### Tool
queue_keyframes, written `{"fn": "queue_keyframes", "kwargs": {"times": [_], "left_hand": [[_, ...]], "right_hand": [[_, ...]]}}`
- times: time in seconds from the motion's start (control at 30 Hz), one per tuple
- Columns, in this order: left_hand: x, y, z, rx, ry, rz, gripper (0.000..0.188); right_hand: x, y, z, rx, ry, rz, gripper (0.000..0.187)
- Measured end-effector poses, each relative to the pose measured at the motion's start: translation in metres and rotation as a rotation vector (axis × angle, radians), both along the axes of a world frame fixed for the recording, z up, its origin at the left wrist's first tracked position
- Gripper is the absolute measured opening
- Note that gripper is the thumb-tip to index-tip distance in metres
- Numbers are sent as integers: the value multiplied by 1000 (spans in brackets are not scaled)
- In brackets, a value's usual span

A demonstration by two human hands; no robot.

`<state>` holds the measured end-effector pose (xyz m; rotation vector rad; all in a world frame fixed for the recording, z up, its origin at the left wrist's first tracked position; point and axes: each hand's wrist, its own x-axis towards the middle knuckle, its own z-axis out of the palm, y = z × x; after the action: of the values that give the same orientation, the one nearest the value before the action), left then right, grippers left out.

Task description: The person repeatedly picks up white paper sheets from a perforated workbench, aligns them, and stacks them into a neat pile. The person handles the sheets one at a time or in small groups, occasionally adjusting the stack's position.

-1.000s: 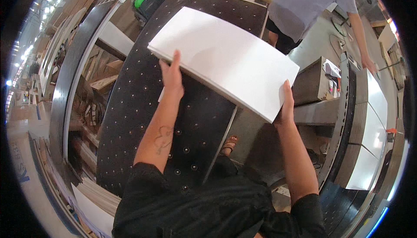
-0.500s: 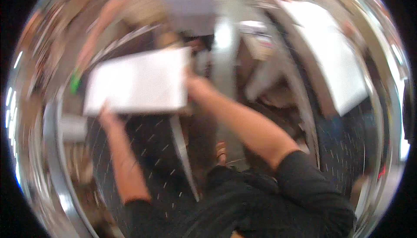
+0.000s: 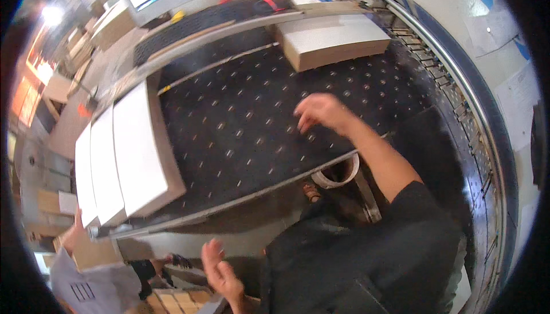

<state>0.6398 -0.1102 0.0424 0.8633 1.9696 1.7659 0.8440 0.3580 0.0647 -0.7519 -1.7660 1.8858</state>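
Over the black table (image 3: 252,113), which is dotted with small bright studs, my right hand (image 3: 323,113) hovers with loosely bent fingers and nothing in them. My left hand (image 3: 220,271) is low, in front of the table's near edge, its fingers stretched out and empty. A thick white-topped stack (image 3: 335,33) that looks like paper lies on the far right of the table, beyond my right hand and apart from it. Several more white-topped stacks (image 3: 140,148) lie side by side along the table's left end.
Another person (image 3: 94,285) stands at the lower left, a hand close to the left stacks. A metal rail (image 3: 458,68) curves along the right side. Below the near edge is a round white-rimmed bin (image 3: 338,174). A raised ledge (image 3: 217,36) borders the table's far side.
Half a second ago both my hands held a white stack; now both are empty and apart. My view has swung round to the studded table, and the blur is gone.
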Motion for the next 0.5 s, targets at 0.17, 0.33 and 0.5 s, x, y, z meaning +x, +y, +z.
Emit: {"fn": "queue_keyframes", "kwargs": {"times": [0.17,0.33,0.5], "left_hand": [[29,265,4,-8,-218,-589,66],[25,519,-18,-109,-240,-573,74],[25,665,-26,-48,-596,-412,73]], "right_hand": [[192,239,-18,372,6,-1276,43],[270,383,-57,1,140,-1349,67],[283,442,-69,-149,320,-1003,78]]}}
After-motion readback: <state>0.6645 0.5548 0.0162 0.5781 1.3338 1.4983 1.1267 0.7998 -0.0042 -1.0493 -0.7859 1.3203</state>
